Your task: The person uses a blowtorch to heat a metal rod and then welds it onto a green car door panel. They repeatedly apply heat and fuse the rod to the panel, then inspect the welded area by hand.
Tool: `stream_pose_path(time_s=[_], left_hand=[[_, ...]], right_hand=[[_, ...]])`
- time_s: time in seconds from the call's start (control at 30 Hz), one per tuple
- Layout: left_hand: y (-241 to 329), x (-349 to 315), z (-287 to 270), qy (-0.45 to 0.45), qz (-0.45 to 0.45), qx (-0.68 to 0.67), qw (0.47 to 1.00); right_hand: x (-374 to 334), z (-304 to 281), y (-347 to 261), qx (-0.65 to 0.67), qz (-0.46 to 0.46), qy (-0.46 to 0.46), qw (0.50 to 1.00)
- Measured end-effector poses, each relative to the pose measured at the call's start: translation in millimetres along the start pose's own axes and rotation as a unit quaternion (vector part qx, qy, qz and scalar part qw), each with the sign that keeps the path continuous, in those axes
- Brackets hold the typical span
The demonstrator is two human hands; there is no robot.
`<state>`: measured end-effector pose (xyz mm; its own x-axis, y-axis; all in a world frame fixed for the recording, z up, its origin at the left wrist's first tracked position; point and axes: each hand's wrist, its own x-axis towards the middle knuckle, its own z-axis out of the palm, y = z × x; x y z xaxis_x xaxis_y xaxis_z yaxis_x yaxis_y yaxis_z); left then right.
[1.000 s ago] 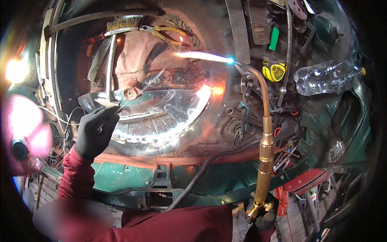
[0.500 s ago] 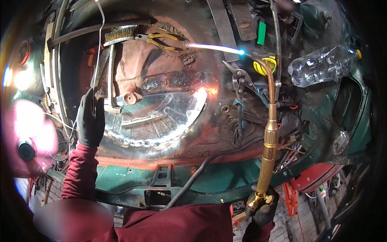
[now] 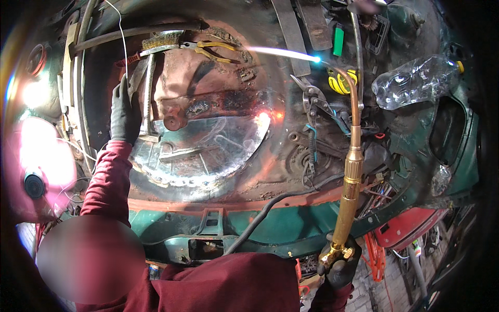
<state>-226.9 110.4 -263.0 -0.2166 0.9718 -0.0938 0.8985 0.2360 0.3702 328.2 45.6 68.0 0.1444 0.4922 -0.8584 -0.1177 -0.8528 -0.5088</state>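
Note:
My right hand (image 3: 340, 260), in a dark glove, is closed round the lower end of a brass gas torch (image 3: 353, 179). From its bent copper tip a bright flame shoots left, above a round recess. My left hand (image 3: 125, 115), also gloved, pinches a thin pale wire (image 3: 124, 44) that rises past the fingers toward the upper edge. Below and right of it, a shiny curved sheet-metal patch (image 3: 218, 148) lies in the rusty recess. A white bead runs along its lower rim, and a spot at its right end (image 3: 265, 117) glows orange.
Yellow-handled pliers (image 3: 215, 51) and a wire brush (image 3: 162, 40) lie above the patch. Right of it are tin snips (image 3: 317, 101), a yellow tape roll (image 3: 341, 82) and a clear plastic bottle (image 3: 416, 82). A dark corrugated hose (image 3: 254, 223) crosses the green body panel (image 3: 301, 229).
My left hand has moved up and slightly right with the wire. The torch has shifted a little up and right, its flame still burning. The glowing spot remains at the patch's right end.

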Motion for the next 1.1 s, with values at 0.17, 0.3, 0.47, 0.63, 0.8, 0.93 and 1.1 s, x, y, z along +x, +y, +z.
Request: stream_pose_path(time_s=[0.17, 0.3, 0.47, 0.63, 0.8, 0.93, 1.1], left_hand=[[-3, 6, 8, -0.02, -0.003, 0.03, 0.999], [-2, -3, 3, -0.071, -0.031, 0.026, 0.997], [10, -6, -3, -0.135, -0.087, 0.057, 0.985], [23, -22, -23, -0.179, -0.11, 0.109, 0.972], [71, -45, -79, -0.263, -0.008, 0.02, 0.965], [136, -71, -143, -0.321, 0.053, -0.087, 0.942], [171, -118, -195, -0.277, 0.138, -0.144, 0.94]], right_hand=[[-3, 2, 11, 0.0, -0.026, -0.011, 1.0], [-14, 0, 15, -0.019, -0.032, -0.011, 0.999], [-33, 8, 20, 0.014, -0.077, 0.002, 0.997], [-57, 3, 30, -0.011, -0.097, 0.01, 0.995], [-74, 2, 57, 0.005, -0.137, 0.03, 0.99], [-93, 12, 67, -0.014, -0.14, 0.057, 0.988], [-114, 16, 75, -0.011, -0.155, 0.046, 0.987]])
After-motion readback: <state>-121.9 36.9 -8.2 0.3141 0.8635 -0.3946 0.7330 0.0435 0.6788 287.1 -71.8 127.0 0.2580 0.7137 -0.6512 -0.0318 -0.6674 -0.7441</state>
